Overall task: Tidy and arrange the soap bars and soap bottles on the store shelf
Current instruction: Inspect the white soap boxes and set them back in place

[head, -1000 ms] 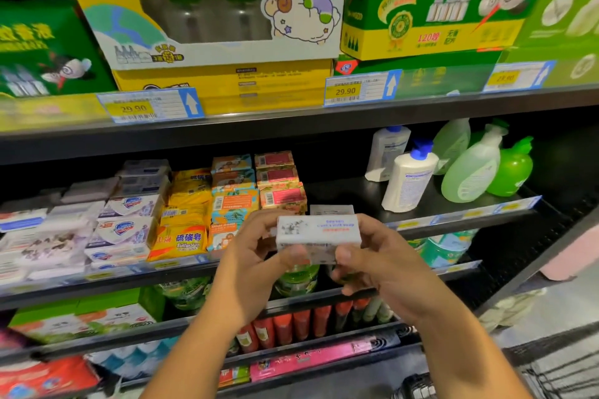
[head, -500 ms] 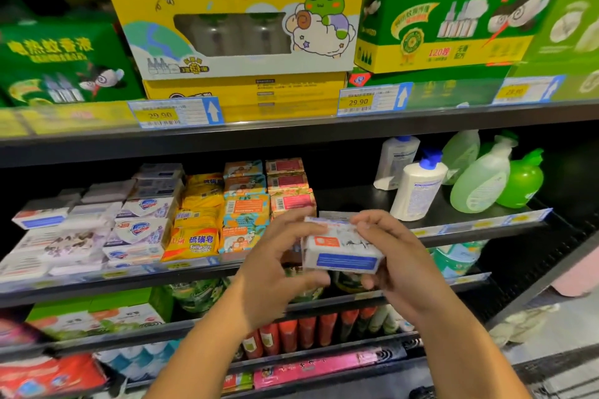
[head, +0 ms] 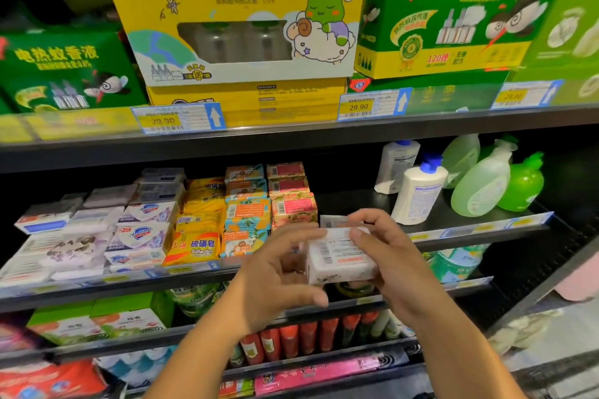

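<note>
A white soap bar box (head: 337, 256) with a barcode face toward me is held in front of the middle shelf (head: 479, 230). My left hand (head: 275, 278) grips its left end and my right hand (head: 385, 256) pinches its top and right end. Behind it another white soap box (head: 334, 220) lies on the shelf. Stacked soap bars fill the shelf's left half: white ones (head: 136, 236), yellow sulfur soap (head: 194, 246), orange-teal boxes (head: 246, 214) and pink boxes (head: 291, 204). White soap bottles (head: 418, 191) and green pump bottles (head: 483, 181) stand at the right.
Large yellow (head: 240, 19) and green (head: 453, 19) mosquito-liquid boxes fill the shelf above, with price tags on its edge. Lower shelves hold green bottles, red tubes (head: 308, 334) and pink packs. Bare shelf surface lies between the pink soap stack and the white bottles.
The hands have turned the white soap box over, from its blue-labelled face to its barcode face, and shifted it slightly right. The view has tilted up and left.
</note>
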`<state>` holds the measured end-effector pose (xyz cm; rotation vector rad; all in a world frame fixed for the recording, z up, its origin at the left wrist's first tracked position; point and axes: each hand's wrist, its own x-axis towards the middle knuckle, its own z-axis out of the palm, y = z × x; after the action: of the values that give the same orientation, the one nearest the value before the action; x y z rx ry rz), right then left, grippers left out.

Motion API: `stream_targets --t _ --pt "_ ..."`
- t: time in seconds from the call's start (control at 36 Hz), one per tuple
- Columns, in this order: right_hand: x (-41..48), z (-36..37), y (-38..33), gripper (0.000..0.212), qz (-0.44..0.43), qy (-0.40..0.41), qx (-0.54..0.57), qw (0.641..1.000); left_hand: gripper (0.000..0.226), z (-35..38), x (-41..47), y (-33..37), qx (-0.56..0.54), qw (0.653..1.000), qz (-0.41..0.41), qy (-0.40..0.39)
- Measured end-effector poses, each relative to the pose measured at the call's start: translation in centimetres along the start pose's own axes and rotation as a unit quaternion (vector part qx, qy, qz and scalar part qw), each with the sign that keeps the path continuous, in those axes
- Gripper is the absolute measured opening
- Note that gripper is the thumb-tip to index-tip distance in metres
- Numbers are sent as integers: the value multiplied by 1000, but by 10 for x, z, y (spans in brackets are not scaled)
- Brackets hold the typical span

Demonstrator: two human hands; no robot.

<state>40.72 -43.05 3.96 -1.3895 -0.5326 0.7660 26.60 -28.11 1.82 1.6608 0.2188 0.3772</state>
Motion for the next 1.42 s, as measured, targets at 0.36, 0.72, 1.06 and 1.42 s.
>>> stream_targets --t 0.36,0.72,1.06,1.42 --pt "7 -14 13 48 -29 -78 -46 995 37 5 6 3 108 988 21 108" --pt "7 17 45 68 -6 -110 -79 991 57 23 15 5 84 987 48 128" --pt "19 -23 12 94 -116 18 21 993 55 7 21 -8 83 989 13 124" --pt "30 -16 6 69 -106 22 -41 993 52 2 22 -10 -22 988 -115 100"
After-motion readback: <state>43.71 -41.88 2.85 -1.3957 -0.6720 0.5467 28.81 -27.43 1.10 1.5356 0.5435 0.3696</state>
